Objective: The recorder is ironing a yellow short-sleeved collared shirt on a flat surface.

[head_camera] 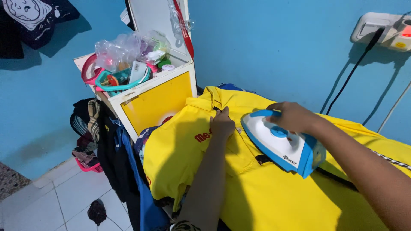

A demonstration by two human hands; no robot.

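1. Both hands work on a bright yellow cloth shirt with red lettering (257,188). The right hand (293,116) is curled closed around the blue handle of a white and blue plastic electric iron (282,145). The left hand (222,124) lies palm down with its fingers flat and spread on the fabric, gripping nothing, just beside the iron's pointed tip.
2. The iron sits soleplate down on the shirt, near the collar area, its tip aimed toward the left hand. A black cord (334,177) trails from its rear end across the yellow fabric.
3. The shirt is spread over a raised surface that it hides completely, so I cannot tell what carries it. Its collar end lies toward the blue wall (265,47), and one edge hangs down at the lower left.
4. Beside the collar stands a white box with a yellow front panel (156,102), its lid tipped open. It is heaped with clear plastic bags, a pink hoop and a teal hoop, and small containers.
5. Dark and blue garments (115,158) hang in a pile beneath the box, down to the pale tiled floor (64,201).
6. A white wall socket (381,30) sits at the upper right, with a black plug and cable running down the wall.
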